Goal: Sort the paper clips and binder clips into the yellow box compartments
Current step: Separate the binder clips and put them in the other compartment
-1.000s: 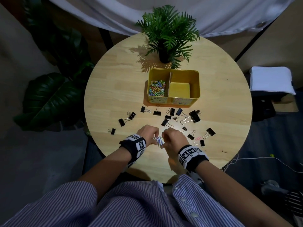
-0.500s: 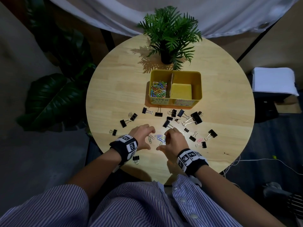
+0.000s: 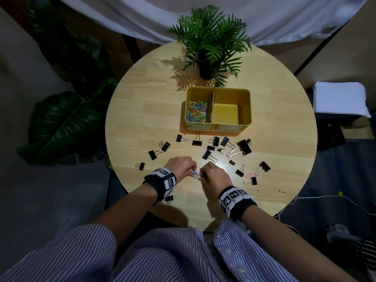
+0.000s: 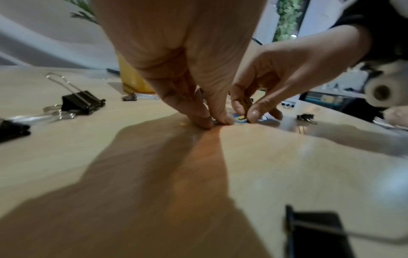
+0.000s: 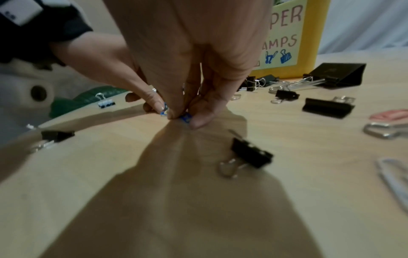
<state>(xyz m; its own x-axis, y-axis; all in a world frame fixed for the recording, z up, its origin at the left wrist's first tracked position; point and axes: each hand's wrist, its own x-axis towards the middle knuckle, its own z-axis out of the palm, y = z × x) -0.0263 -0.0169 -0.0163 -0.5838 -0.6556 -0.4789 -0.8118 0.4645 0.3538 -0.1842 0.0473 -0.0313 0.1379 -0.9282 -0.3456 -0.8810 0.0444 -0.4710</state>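
We see a round wooden table (image 3: 142,110) with a potted fern (image 3: 207,43) at its far edge and, in front of that, the yellow box (image 3: 247,110), placed within easy reach of both arms. A cardboard divider (image 3: 211,107) splits it: the left compartment, labelled for paper, holds a heap of coloured paper clips (image 3: 196,112), while the right one looks bare. We judge the paper clips are being finished first, since every black binder clip (image 3: 243,148) is out on the wood, scattered between the box and the hands.

Near the front edge the left hand (image 3: 182,164) and right hand (image 3: 211,175) meet fingertip to fingertip. Both have fingers and thumb curled down and pinched on a small cluster of loose paper clips (image 3: 195,174), pressed against the table, seemingly to gather the thin wires into one pick. A pink paper clip (image 3: 248,175) lies apart to the right.

Half a second earlier the hands were spread with these clips lying flat between them; now they have closed in on them.
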